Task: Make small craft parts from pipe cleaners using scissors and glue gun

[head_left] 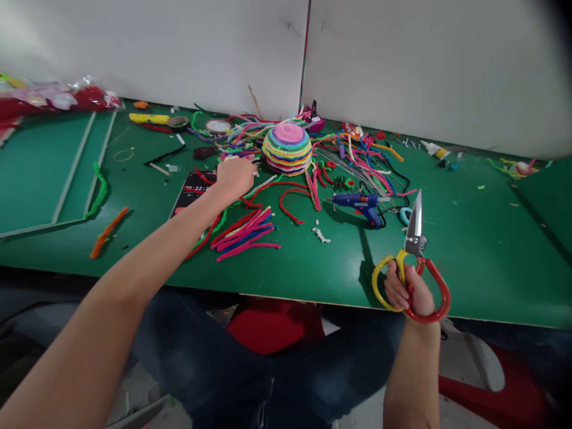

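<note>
My left hand (235, 176) reaches across the green table (491, 262) and rests knuckles-up on loose pipe cleaners beside a black phone (190, 190); its fingers curl down and what they hold is hidden. Just beyond it sits a striped multicoloured dome of coiled pipe cleaners (287, 148). My right hand (409, 292) grips the red and yellow handles of scissors (414, 256) near the table's front edge, blades closed and pointing up. A bundle of pink, red and blue pipe cleaners (245, 233) lies between my arms.
A blue glue gun (360, 205) stands right of the dome among tangled pipe cleaners and wires (357, 161). Tape rolls (217, 126) lie at the back, an orange pipe cleaner (107, 231) at left, a white-framed green board (44, 173) far left. White walls stand behind.
</note>
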Demonstrator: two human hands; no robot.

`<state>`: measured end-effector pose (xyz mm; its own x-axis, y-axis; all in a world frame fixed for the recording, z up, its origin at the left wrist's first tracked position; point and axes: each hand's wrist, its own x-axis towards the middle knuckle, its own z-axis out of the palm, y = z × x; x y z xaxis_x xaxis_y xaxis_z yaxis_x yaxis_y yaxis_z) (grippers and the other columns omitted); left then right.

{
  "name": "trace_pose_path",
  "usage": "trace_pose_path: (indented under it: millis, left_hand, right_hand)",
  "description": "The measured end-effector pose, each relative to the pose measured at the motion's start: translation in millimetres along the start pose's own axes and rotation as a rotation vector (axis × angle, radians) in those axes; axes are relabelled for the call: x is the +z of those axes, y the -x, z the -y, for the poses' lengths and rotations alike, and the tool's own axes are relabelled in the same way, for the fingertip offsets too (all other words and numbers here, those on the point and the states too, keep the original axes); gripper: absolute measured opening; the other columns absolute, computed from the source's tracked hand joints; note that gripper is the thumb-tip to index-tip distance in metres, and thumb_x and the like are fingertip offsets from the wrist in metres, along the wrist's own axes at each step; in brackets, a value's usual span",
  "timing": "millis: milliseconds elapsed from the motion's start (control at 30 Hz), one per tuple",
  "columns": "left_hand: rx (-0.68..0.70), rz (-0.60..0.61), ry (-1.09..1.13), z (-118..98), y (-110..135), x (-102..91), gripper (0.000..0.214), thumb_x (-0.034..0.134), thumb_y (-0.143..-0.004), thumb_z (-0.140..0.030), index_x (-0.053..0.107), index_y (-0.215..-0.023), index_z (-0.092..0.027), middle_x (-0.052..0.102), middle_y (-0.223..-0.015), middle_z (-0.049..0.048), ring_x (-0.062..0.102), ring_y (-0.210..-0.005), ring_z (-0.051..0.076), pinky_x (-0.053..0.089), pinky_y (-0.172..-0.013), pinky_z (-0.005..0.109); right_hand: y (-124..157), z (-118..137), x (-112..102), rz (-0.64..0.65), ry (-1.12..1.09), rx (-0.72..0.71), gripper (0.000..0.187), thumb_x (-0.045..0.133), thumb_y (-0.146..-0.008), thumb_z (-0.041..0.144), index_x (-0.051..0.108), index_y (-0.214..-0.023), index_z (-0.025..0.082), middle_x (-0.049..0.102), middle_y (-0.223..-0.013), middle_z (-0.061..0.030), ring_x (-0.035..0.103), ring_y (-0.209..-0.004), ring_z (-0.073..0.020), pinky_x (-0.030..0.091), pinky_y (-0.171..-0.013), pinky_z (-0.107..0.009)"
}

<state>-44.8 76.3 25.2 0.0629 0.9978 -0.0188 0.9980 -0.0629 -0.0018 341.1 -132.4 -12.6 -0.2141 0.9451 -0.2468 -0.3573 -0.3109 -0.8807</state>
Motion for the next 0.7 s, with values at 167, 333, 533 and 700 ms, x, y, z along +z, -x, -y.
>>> trace_pose_path:
  millis: [167,333,533,700]
  left_hand:
    - [0.064,-0.073,0.01,-7.6,1.0,14.5,0.041,0.038,-0.084,-0.032,0.066,-0.1,-0.007,0.06,-0.109,0.0212,0.052,-0.105,0.039,0.041,-0.081,0.045]
    - [0.057,-0.044,0.015,-5.6,-12.9,2.9,0.035,0.038,-0.084,-0.026,0.065,-0.098,-0.01,0.063,-0.103,0.0162,0.057,-0.095,0.03,0.041,-0.076,0.037]
    - [0.376,-0.135,0.338,-27.3,15.2,-42.1,0.026,0.045,-0.085,-0.029,0.061,-0.096,-0.013,0.061,-0.096,0.0069,0.053,-0.086,0.017,0.04,-0.078,0.03]
    - [0.513,0.037,0.344,-92.5,78.4,-15.0,0.021,0.042,-0.087,-0.027,0.059,-0.093,-0.016,0.057,-0.099,0.0077,0.055,-0.081,0.016,0.04,-0.067,0.027]
  right_hand:
    - [0.7,-0.1,0.1,-0.003,-0.019,-0.002,0.031,0.049,-0.083,0.053,0.052,-0.083,0.021,0.027,-0.041,0.0111,0.018,-0.027,-0.0038,0.03,-0.026,-0.013]
    - [0.9,0.7,2.1,-0.027,0.005,0.003,0.032,0.049,-0.083,0.054,0.052,-0.081,0.022,0.028,-0.041,0.011,0.019,-0.027,-0.004,0.028,-0.026,-0.014]
    - [-2.0,0.6,3.7,-0.062,0.07,-0.024,0.035,0.049,-0.081,0.057,0.052,-0.081,0.022,0.026,-0.04,0.0113,0.018,-0.026,-0.0039,0.024,-0.025,-0.015]
    - [5.4,-11.5,20.6,-0.236,0.264,-0.309,0.028,0.062,-0.076,0.047,0.058,-0.089,0.023,0.035,-0.045,0.0083,0.032,-0.031,-0.0059,0.028,-0.03,-0.019]
